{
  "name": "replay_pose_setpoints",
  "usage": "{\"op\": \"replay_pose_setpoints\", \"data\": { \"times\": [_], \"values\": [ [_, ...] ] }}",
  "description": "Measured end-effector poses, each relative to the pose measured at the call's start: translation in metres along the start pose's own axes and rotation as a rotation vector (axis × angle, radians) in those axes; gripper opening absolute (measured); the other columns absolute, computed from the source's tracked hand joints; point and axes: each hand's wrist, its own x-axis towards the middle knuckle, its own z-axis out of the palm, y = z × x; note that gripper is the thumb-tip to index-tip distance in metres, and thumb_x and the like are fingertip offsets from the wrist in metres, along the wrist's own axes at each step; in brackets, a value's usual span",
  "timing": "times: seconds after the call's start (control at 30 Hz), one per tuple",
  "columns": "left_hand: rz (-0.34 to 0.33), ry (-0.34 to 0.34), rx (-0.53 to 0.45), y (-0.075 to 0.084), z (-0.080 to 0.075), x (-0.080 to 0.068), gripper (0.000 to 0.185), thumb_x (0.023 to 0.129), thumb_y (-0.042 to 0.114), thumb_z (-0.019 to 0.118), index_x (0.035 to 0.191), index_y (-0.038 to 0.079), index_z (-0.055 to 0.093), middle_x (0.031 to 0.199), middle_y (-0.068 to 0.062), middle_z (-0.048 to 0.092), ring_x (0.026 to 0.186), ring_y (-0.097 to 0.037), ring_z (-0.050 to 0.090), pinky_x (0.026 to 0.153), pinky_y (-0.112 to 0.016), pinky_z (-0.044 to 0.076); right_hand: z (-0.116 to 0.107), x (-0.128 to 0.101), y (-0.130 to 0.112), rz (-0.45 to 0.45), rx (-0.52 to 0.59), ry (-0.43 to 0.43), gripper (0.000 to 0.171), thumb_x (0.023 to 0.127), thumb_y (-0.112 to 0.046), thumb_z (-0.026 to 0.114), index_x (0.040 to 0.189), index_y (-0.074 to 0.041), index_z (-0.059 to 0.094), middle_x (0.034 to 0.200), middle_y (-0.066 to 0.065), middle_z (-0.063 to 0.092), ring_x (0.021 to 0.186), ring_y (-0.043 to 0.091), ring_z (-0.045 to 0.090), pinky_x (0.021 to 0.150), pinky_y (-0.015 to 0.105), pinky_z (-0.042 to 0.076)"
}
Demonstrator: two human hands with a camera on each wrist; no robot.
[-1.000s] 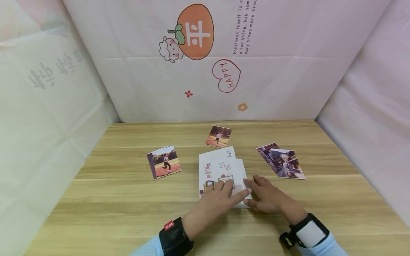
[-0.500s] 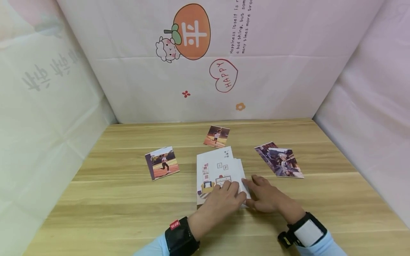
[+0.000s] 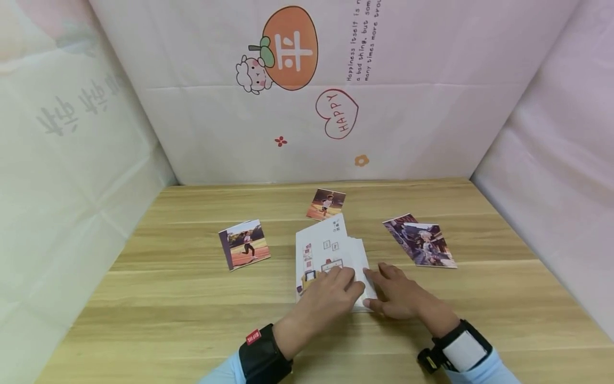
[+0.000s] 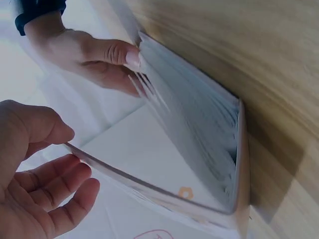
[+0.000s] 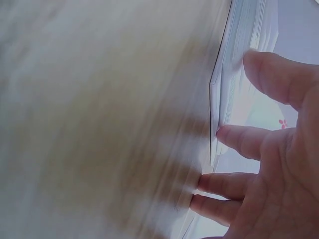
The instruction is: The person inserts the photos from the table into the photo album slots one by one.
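1. White illustrated book [image 3: 322, 242]: on the tabletop [image 3: 192, 304], between both hands.
2. Cover [image 4: 139, 182]: raised higher than half a second ago.
3. Left hand [image 3: 323, 298]: grip pinching the cover's edge.
4. Right hand [image 3: 400, 293]: grip relaxed, fingertips touching the book's edge.
5. Pages [image 4: 199, 119]: parted from the cover; access seemingly improving.
6. Photographs [image 3: 249, 246]: lying around the book.

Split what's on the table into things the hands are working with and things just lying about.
Being worked with:
illustrated book, cover raised
its pages

Untouched, apparently just lying about:
runner photo at left
far runner photo
two overlapping photos at right
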Motion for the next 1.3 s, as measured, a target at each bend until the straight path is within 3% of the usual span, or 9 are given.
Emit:
{"op": "replay_pose_setpoints", "data": {
  "times": [0.23, 0.53, 0.97, 1.17, 1.3],
  "values": [
    [-0.059, 0.114, -0.12, -0.009, -0.009, -0.003, 0.01, 0.079, 0.006, 0.062, 0.086, 0.01, 0.067, 0.088, -0.004, 0.055, 0.078, -0.017, 0.057, 0.063, -0.026, 0.048, -0.001, -0.001, -0.002, 0.008, 0.0, 0.005, 0.075, 0.084, -0.057, 0.056, 0.141, -0.01, 0.04, 0.142, 0.029, 0.026, 0.127, 0.049, 0.024, 0.091, 0.065, 0.029],
    [-0.18, 0.178, -0.249, -0.02, -0.023, -0.009, 0.008, 0.077, 0.008, 0.067, 0.084, 0.007, 0.07, 0.086, -0.005, 0.059, 0.078, -0.016, 0.058, 0.071, -0.026, 0.049, -0.001, -0.001, -0.003, 0.017, 0.006, -0.016, 0.076, 0.084, -0.058, 0.055, 0.142, -0.01, 0.039, 0.143, 0.029, 0.025, 0.128, 0.05, 0.023, 0.092, 0.065, 0.028],
    [-0.319, 0.269, -0.303, -0.037, -0.035, -0.021, 0.01, 0.079, 0.016, 0.068, 0.08, 0.007, 0.067, 0.084, -0.005, 0.058, 0.063, -0.011, 0.055, 0.052, -0.022, 0.047, -0.002, -0.001, -0.004, 0.008, 0.007, -0.016, 0.075, 0.084, -0.055, 0.056, 0.141, -0.009, 0.04, 0.143, 0.03, 0.024, 0.127, 0.051, 0.023, 0.092, 0.066, 0.027],
    [-0.429, 0.294, -0.362, -0.047, -0.039, -0.028, 0.01, 0.079, 0.014, 0.068, 0.083, 0.004, 0.067, 0.082, -0.005, 0.059, 0.063, -0.012, 0.055, 0.051, -0.022, 0.046, -0.003, -0.002, -0.004, 0.01, 0.018, -0.029, 0.074, 0.085, -0.053, 0.057, 0.141, -0.009, 0.04, 0.143, 0.03, 0.023, 0.128, 0.051, 0.022, 0.092, 0.066, 0.026],
    [-0.482, 0.294, -0.345, -0.05, -0.042, -0.033, 0.011, 0.078, 0.009, 0.067, 0.088, 0.003, 0.068, 0.085, -0.007, 0.063, 0.066, -0.013, 0.059, 0.052, -0.021, 0.046, -0.004, -0.002, -0.004, 0.016, 0.018, -0.037, 0.075, 0.085, -0.055, 0.055, 0.142, -0.009, 0.039, 0.144, 0.03, 0.022, 0.128, 0.051, 0.021, 0.092, 0.067, 0.025]
  ]
}}
